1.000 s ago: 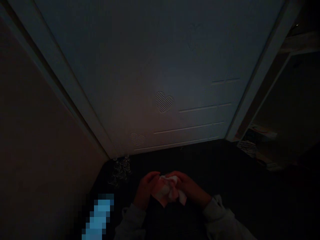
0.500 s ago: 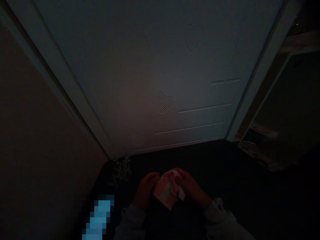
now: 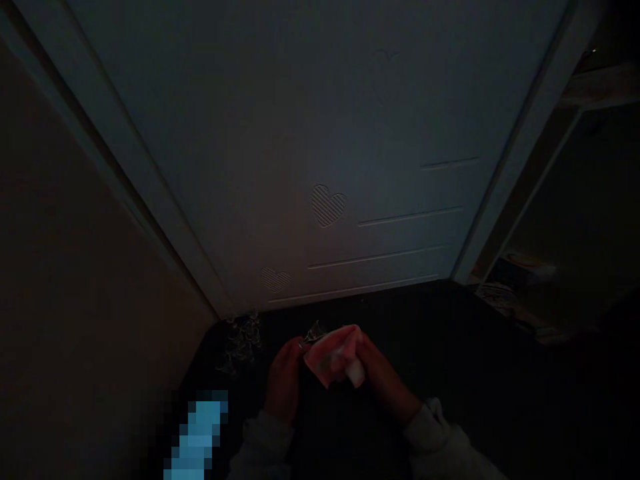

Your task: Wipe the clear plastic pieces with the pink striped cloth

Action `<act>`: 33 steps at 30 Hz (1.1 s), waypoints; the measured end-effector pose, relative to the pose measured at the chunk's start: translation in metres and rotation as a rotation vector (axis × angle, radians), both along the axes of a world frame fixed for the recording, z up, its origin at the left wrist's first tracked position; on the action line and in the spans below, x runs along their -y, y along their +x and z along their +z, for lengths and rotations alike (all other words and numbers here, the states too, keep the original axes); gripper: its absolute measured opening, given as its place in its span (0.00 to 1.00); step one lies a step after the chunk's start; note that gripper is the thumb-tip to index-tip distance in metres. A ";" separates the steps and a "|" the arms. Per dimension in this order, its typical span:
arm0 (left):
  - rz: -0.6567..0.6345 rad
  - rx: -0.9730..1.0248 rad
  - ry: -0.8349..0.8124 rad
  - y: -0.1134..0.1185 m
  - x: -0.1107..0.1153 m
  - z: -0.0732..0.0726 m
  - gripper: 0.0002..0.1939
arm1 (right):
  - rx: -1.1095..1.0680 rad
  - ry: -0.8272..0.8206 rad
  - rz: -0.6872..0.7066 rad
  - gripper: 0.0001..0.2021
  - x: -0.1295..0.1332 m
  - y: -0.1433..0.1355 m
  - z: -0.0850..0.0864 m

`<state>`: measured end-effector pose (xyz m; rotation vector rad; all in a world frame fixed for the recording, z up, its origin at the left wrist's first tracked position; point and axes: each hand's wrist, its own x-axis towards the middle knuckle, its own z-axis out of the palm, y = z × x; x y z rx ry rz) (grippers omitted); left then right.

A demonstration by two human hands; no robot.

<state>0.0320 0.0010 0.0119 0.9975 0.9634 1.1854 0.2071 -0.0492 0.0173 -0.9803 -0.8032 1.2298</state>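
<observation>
In dim light, my left hand (image 3: 284, 377) is closed on a small clear glass (image 3: 315, 331), whose flared end points up and away; its exact shape is hard to make out. My right hand (image 3: 377, 375) grips a pink and white cloth (image 3: 327, 360). The cloth hangs in loose folds between the hands, close against the glass, and hides the right fingertips in part. Left of my hands, several similar clear glasses (image 3: 241, 343) stand close together on the dark surface (image 3: 430, 347).
Ahead rises a pale panel (image 3: 280, 153) with heart shapes and grooved lines. A brown wall or panel (image 3: 75, 267) borders the left. A bright blue pixelated patch (image 3: 197, 437) covers something at lower left. Dim items (image 3: 530, 263) sit in the shadowed recess at right.
The clear glass has come into view above the cloth at my left hand. The cloth has shifted up and refolded, with my right hand moving slightly. Light on the panel is dimmer.
</observation>
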 end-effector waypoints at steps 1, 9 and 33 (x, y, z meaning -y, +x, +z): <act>0.020 0.005 0.012 0.001 0.001 0.000 0.13 | 0.002 0.003 -0.022 0.26 -0.001 0.000 -0.001; -0.026 -0.012 0.039 0.014 0.013 -0.001 0.13 | 0.015 0.064 0.000 0.31 0.001 -0.010 -0.006; -0.206 -0.260 0.111 0.016 0.016 0.002 0.11 | 0.060 0.088 0.026 0.23 0.004 -0.006 -0.002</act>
